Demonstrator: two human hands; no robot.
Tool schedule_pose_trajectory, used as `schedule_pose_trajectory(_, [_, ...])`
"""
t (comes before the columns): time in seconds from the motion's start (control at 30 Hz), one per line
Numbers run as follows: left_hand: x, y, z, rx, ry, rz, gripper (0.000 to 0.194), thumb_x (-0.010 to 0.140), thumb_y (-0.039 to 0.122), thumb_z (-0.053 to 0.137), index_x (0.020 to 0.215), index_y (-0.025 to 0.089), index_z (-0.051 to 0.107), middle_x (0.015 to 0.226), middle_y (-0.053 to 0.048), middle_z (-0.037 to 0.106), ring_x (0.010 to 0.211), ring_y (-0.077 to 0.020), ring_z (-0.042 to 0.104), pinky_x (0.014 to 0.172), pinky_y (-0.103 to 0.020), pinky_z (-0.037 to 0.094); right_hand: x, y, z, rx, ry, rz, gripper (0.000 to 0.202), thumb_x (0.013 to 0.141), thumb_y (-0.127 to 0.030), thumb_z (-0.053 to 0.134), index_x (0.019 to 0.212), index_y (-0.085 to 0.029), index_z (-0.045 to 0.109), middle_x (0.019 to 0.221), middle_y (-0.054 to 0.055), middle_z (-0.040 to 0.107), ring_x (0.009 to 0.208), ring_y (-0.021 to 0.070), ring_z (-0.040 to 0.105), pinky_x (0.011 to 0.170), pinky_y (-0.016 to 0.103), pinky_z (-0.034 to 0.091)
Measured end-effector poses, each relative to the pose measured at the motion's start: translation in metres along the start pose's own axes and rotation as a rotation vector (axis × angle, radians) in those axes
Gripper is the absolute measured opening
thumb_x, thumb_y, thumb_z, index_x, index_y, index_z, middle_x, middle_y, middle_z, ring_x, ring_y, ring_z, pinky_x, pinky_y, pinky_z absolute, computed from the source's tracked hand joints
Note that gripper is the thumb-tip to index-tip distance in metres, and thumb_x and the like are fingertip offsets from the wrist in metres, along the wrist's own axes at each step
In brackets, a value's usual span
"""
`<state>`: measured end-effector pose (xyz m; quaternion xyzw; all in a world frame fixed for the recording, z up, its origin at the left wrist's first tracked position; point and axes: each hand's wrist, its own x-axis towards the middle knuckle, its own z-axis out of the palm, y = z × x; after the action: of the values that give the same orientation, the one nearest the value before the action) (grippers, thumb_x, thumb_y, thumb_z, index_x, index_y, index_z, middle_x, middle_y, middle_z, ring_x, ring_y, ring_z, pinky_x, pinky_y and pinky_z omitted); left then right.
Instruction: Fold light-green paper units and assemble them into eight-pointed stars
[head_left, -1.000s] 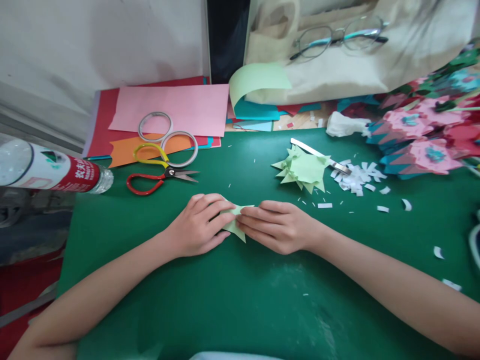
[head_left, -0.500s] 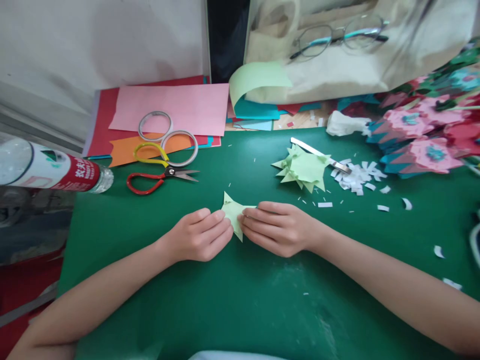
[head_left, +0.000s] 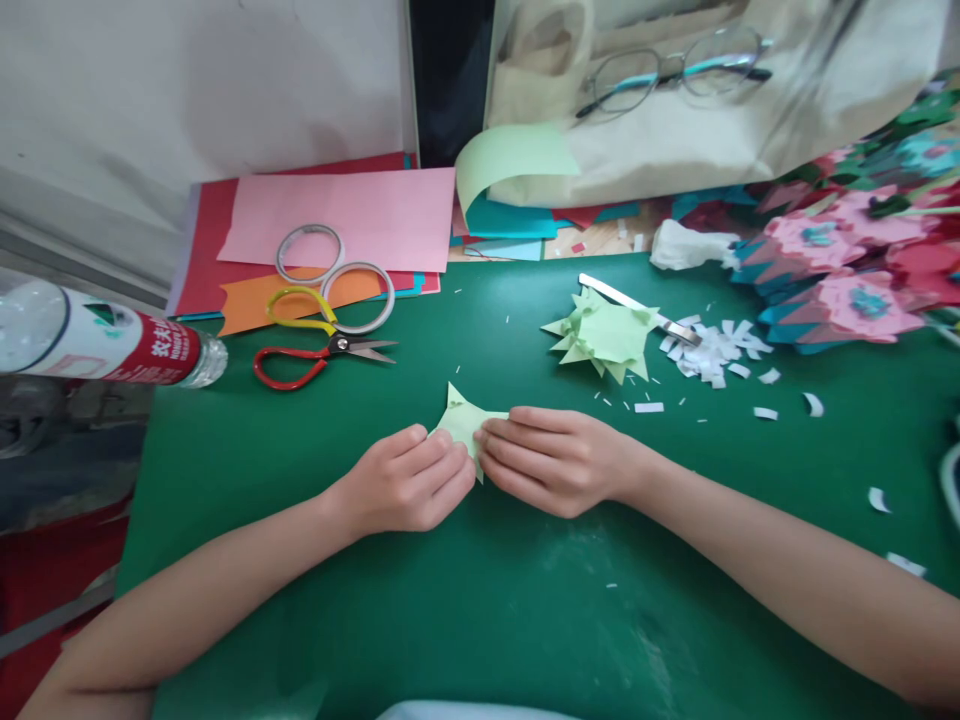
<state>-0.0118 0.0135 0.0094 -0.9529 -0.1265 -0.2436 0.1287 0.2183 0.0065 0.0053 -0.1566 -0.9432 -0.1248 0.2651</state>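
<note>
Between my two hands lies a light green pointed paper piece (head_left: pixel 460 420), just above the green tabletop or resting on it; I cannot tell which. My left hand (head_left: pixel 411 482) grips its left and lower side, fingers closed and covering part of it. On the right edge, my right hand (head_left: pixel 551 460) pinches the paper with fingertips pressed together. Points of the paper stick out at the top and bottom. A stack of similar green paper stars (head_left: pixel 606 332) sits farther back to the right, touching a slim white-handled cutter (head_left: pixel 619 293).
Scissors (head_left: pixel 334 345) with red and yellow handles lie left of centre beside two tape rolls (head_left: pixel 364 298) and coloured paper (head_left: pixel 345 215). A bottle (head_left: pixel 112 335) lies at left. White paper scraps (head_left: pixel 716 352) and pink paper flowers (head_left: pixel 866 300) are right; glasses (head_left: pixel 675 75) rest on a cloth bag.
My left hand has shifted slightly right and down along the paper, with its fingers nearer my right hand. My right hand keeps its pinch almost unmoved.
</note>
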Motion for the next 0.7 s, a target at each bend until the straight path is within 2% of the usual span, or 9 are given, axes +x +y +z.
schedule_pose_trajectory(0.13, [0.0003,0.0032,0.0023,-0.053,-0.043,-0.083,0.007,0.087,0.011,0.060,0.082,0.016,0.063,0.079,0.000,0.068,0.074,-0.0132,0.059,0.067,-0.030,0.041,0.0002,-0.0022,0.0036,0.053,-0.033,0.049,0.020,0.094,-0.018,0.054,0.079,-0.018,0.067,0.082,0.002,0.067,0.084,0.0142,0.062,0.077,0.031,0.050])
schedule_pose_trajectory(0.3, [0.0003,0.0066,0.0056,-0.151,-0.097,-0.245,0.010,0.087,0.013,0.058,0.079,0.019,0.059,0.078,0.000,0.066,0.073,-0.0144,0.055,0.066,-0.032,0.038,0.0015,-0.0037,0.0064,0.139,-0.066,0.213,0.018,0.093,-0.015,0.054,0.079,-0.016,0.065,0.077,0.003,0.065,0.083,0.0148,0.059,0.076,0.031,0.049])
schedule_pose_trajectory(0.5, [0.0011,0.0054,0.0043,-0.181,-0.068,-0.262,0.008,0.084,0.012,0.061,0.078,0.018,0.060,0.077,0.000,0.067,0.072,-0.0151,0.053,0.064,-0.032,0.037,-0.0006,-0.0027,0.0052,0.120,-0.024,0.073,0.015,0.092,-0.017,0.057,0.080,-0.016,0.067,0.075,0.003,0.063,0.080,0.0161,0.058,0.072,0.033,0.047])
schedule_pose_trajectory(0.7, [-0.0003,0.0042,0.0054,-0.131,-0.055,-0.219,0.008,0.083,0.015,0.064,0.077,0.018,0.060,0.076,0.000,0.067,0.072,-0.0158,0.053,0.065,-0.032,0.037,-0.0002,-0.0057,0.0046,0.119,-0.079,0.114,0.019,0.096,-0.018,0.052,0.082,-0.016,0.064,0.075,0.003,0.061,0.082,0.0152,0.055,0.073,0.032,0.044])
